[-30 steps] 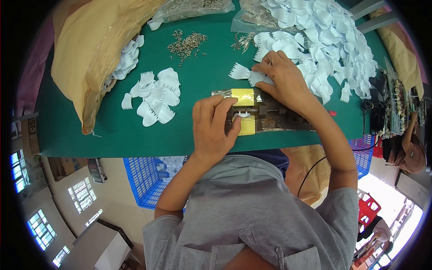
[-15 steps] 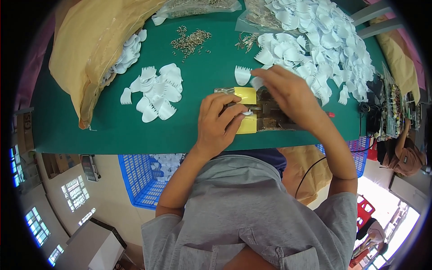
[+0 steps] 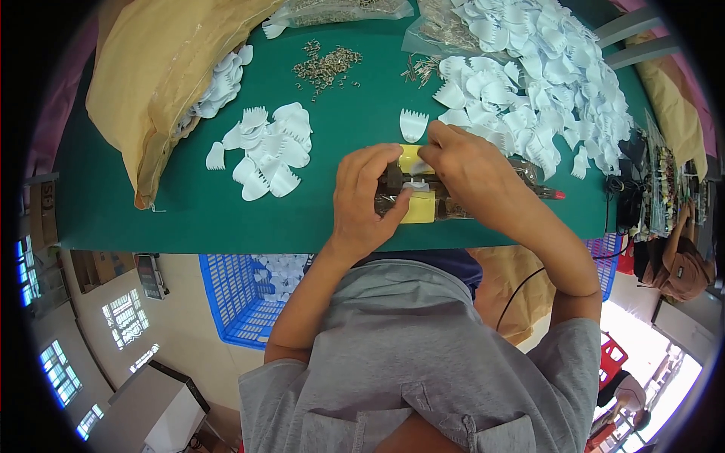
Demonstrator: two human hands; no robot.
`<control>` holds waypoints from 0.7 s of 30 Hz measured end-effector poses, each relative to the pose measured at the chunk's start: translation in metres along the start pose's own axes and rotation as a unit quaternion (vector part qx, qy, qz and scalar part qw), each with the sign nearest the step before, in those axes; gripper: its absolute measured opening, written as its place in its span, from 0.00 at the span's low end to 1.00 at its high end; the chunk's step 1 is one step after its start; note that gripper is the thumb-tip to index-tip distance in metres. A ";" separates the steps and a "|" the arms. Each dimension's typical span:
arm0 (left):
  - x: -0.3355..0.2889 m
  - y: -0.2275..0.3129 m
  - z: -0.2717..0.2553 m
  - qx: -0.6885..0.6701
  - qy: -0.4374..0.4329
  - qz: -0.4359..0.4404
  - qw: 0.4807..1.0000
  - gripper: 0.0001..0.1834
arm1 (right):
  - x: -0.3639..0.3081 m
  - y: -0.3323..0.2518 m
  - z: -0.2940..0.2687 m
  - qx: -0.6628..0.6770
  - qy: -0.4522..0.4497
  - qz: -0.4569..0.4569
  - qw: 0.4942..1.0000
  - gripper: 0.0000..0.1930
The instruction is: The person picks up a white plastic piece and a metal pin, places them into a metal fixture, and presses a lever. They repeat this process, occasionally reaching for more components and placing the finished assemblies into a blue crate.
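Observation:
In front of me on the green table lies a dark brown fixture with yellow pads. A small white piece sits in the slot between the pads. My left hand curls round the fixture's left end, thumb tip by that piece and fingertips on the upper pad. My right hand is closed in a pinch over the upper pad; a blurred white comb-edged piece shows under its fingertips, partly hidden. Just beyond lies a single white comb-edged piece.
A large heap of white pieces fills the far right. A smaller pile lies to the left, beside a brown paper sack. Small metal clips and pins lie at the back. A blue basket stands below the table edge.
My right hand has come down and nearer, bringing the white comb-edged piece onto the fixture. My left thumb and index finger have spread apart, leaving the small white piece in the slot.

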State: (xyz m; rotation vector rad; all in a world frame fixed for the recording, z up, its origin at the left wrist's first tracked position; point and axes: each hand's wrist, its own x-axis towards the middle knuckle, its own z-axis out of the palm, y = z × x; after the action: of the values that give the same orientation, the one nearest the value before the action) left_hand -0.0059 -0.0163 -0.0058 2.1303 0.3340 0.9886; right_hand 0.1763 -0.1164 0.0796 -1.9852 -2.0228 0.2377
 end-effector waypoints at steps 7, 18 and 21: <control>-0.002 0.000 -0.003 0.016 -0.035 -0.015 0.999 0.31 | 0.009 -0.005 -0.021 0.185 -0.037 0.050 0.981 0.09; -0.004 -0.001 0.000 -0.039 -0.041 -0.064 0.996 0.31 | -0.013 -0.005 -0.005 0.373 -0.008 0.160 0.914 0.10; -0.003 0.000 0.001 -0.058 -0.047 -0.069 0.995 0.32 | -0.017 0.002 0.009 0.215 0.100 -0.006 0.972 0.07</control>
State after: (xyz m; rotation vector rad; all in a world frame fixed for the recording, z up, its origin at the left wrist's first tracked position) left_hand -0.0067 -0.0186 -0.0080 2.0130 0.3642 0.8049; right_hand 0.1753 -0.1327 0.0693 -1.6544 -1.6866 0.4154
